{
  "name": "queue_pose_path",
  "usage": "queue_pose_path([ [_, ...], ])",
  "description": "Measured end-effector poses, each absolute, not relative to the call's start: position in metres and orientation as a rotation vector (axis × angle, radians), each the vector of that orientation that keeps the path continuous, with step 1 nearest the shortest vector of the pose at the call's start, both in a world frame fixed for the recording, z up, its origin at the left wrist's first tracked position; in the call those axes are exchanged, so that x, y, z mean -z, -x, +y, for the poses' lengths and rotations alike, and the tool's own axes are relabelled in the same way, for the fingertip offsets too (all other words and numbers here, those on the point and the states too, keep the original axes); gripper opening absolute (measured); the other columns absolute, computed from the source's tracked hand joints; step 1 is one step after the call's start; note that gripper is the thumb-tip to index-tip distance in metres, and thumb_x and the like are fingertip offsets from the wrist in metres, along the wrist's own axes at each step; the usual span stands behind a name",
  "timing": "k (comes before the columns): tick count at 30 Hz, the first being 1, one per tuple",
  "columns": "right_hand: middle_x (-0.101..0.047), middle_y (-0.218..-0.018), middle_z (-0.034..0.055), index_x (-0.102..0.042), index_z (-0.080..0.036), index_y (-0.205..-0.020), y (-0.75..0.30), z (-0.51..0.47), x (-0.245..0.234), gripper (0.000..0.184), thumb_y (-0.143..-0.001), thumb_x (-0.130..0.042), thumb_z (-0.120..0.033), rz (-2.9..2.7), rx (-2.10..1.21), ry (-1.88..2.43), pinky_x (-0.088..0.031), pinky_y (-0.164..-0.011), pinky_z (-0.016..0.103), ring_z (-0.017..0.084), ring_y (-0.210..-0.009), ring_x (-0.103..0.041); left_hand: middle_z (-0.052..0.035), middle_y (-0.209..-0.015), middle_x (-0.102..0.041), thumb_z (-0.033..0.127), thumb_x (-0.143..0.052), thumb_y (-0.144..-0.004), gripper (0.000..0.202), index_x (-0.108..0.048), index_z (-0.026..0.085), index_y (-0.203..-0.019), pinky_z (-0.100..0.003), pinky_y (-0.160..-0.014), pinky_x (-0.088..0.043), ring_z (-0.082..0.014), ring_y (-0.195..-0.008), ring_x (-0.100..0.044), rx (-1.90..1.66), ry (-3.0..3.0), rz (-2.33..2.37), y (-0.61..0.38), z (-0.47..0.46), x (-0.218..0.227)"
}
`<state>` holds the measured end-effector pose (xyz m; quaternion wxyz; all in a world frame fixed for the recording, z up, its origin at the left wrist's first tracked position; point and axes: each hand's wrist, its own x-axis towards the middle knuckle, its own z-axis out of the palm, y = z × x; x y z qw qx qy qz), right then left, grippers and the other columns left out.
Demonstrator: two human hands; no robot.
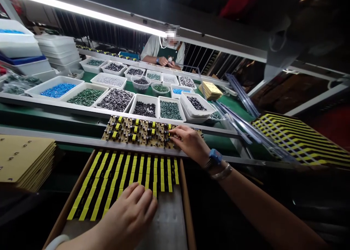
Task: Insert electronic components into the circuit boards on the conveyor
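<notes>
My right hand (pixel 188 142) is over the right part of a brown circuit board (pixel 129 137). Its thumb and fingers pinch a small yellow-and-black component (pixel 170 134), mostly covered by the fingertips. Several yellow-topped black components (pixel 134 137) stand on the board among small dark parts. Below it, a shallow brown-sided box (pixel 188 206) holds long rows of similar yellow-and-black components (pixel 109 184). My left hand (pixel 133 210) rests over the front ends of these rows, its fingers curled down; the fingertips and whatever they hold are hidden.
Behind the board rail stand white bins of small parts, such as a blue-filled bin (pixel 57 90). A stack of brown boards (pixel 27 162) lies at left, striped yellow-and-black rows (pixel 300 140) at right, with clear plastic tubes (pixel 243 96) nearby. A co-worker (pixel 164 56) sits across.
</notes>
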<state>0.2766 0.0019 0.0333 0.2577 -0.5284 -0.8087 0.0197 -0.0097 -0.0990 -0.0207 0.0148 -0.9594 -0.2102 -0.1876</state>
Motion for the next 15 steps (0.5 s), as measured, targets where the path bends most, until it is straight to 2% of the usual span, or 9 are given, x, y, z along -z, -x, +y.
queue_pose_path([
  [8, -0.072, -0.106, 0.0100, -0.071, -0.016, -0.110, -0.271, 0.007, -0.042, 0.022, -0.090, -0.068, -0.007, -2.272, -0.056, 1.434, -0.058, -0.092, 0.041, 0.025, -0.099, -0.071, -0.0039, -0.088, -0.069, 0.010, -0.057, -0.083, 0.014, -0.068, 0.017, -0.089, -0.044, -0.096, -0.051, -0.0230, -0.076, -0.060, 0.681, 2.979, -0.561, 0.013, -0.098, 0.011],
  [11, -0.072, -0.106, 0.0093, -0.071, -0.018, -0.109, -0.273, 0.007, -0.041, 0.021, -0.090, -0.069, -0.009, -2.274, -0.058, 1.430, -0.058, -0.091, 0.040, 0.025, -0.098, -0.071, -0.0015, -0.082, -0.067, 0.007, -0.056, -0.086, 0.014, -0.064, 0.019, -0.084, -0.040, -0.088, -0.053, -0.0208, -0.071, -0.059, 0.774, 3.067, -0.566, 0.015, -0.095, 0.003],
  [13, -0.073, -0.106, 0.0093, -0.070, -0.018, -0.109, -0.274, 0.007, -0.040, 0.020, -0.091, -0.069, -0.010, -2.267, -0.051, 1.429, -0.058, -0.091, 0.041, 0.025, -0.098, -0.071, -0.0023, -0.085, -0.066, 0.006, -0.054, -0.090, 0.017, -0.063, 0.019, -0.088, -0.037, -0.080, -0.054, -0.0205, -0.073, -0.060, 0.794, 3.144, -0.621, 0.017, -0.088, -0.004],
  [15, -0.073, -0.105, 0.0095, -0.070, -0.017, -0.108, -0.274, 0.008, -0.038, 0.018, -0.091, -0.069, -0.010, -2.261, -0.043, 1.428, -0.058, -0.092, 0.041, 0.025, -0.098, -0.071, -0.0043, -0.092, -0.066, 0.006, -0.051, -0.094, 0.020, -0.063, 0.019, -0.101, -0.035, -0.076, -0.053, -0.0209, -0.079, -0.061, 0.767, 3.229, -0.709, 0.019, -0.077, -0.011],
])
